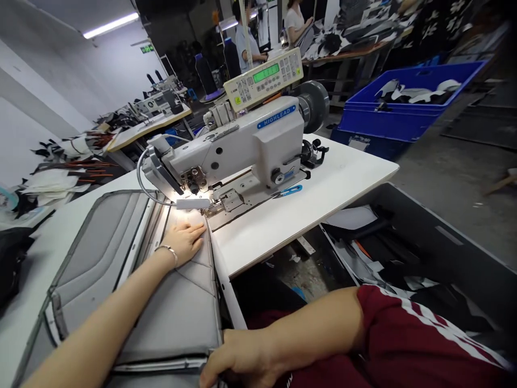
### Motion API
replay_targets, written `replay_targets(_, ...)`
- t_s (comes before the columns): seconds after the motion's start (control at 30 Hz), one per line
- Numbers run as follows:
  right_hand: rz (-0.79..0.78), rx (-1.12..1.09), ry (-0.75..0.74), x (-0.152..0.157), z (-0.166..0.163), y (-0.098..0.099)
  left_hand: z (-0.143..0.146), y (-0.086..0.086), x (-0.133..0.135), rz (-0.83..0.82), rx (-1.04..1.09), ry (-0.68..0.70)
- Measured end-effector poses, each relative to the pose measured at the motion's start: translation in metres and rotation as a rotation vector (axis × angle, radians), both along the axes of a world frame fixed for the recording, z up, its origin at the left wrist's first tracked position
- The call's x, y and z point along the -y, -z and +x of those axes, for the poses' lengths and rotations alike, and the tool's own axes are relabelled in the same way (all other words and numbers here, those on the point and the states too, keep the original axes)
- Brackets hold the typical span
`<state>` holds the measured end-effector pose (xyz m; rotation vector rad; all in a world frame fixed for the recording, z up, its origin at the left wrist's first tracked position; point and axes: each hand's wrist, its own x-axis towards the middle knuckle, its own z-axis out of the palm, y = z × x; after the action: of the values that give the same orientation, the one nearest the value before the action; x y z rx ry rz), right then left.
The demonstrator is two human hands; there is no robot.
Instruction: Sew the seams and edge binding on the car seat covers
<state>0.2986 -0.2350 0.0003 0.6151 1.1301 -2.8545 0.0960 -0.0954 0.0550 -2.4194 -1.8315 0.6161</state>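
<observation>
A large grey padded fabric panel [169, 310] with dark edging and stitched lines covers the left of the table and hangs over its front edge. My left hand [186, 241] lies flat on it with fingers stretched out, close to the needle area of a white sewing machine [242, 140]. Down at the panel's near right corner, my right hand [242, 355] grips the edge, thumb on top and the other fingers mostly hidden. The machine's lamp [193, 203] lights the fabric beside the presser foot.
Blue thread snips [288, 191] lie on the white tabletop [274, 231]. A grey bin [448, 231] of fabric pieces stands at the right, a blue crate [404, 121] behind it. Dark thread cones [205, 75] and two people [298, 24] are farther back.
</observation>
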Motion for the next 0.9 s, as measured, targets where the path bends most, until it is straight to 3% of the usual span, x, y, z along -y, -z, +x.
replay_targets(0.1, -0.229, 0.24, -0.02, 0.006, 0.011, 0.01, 0.015, 0.024, 0.012, 0.143, 0.027, -0.068)
replay_targets(0.17, -0.041, 0.249, -0.048, 0.0, 0.021, 0.005, 0.019, 0.034, 0.018, 0.217, 0.085, -0.089)
replay_targets(0.2, 0.143, 0.159, -0.106, -0.007, 0.028, 0.0, 0.019, 0.037, 0.02, 0.242, 0.106, -0.095)
replay_targets(0.27, 0.671, -0.161, -0.185, -0.029, 0.045, -0.009, 0.018, 0.04, 0.022, 0.268, 0.13, -0.098)
replay_targets(0.33, 1.283, -0.396, -0.069, -0.056, 0.06, -0.009, 0.017, 0.041, 0.022, 0.278, 0.143, -0.103)
replay_targets(0.4, 1.765, -0.27, 0.116, -0.081, 0.066, 0.003, 0.018, 0.041, 0.022, 0.289, 0.15, -0.109)
replay_targets(0.5, 2.129, -0.165, 0.19, -0.101, 0.055, 0.033, 0.02, 0.041, 0.022, 0.304, 0.161, -0.11)
replay_targets(0.63, 2.258, -0.188, 0.205, -0.102, 0.032, 0.055, 0.021, 0.044, 0.021, 0.322, 0.173, -0.11)
replay_targets(0.9, 2.157, -0.137, 0.152, -0.111, 0.022, 0.046, 0.022, 0.05, 0.011, 0.357, 0.172, -0.134)
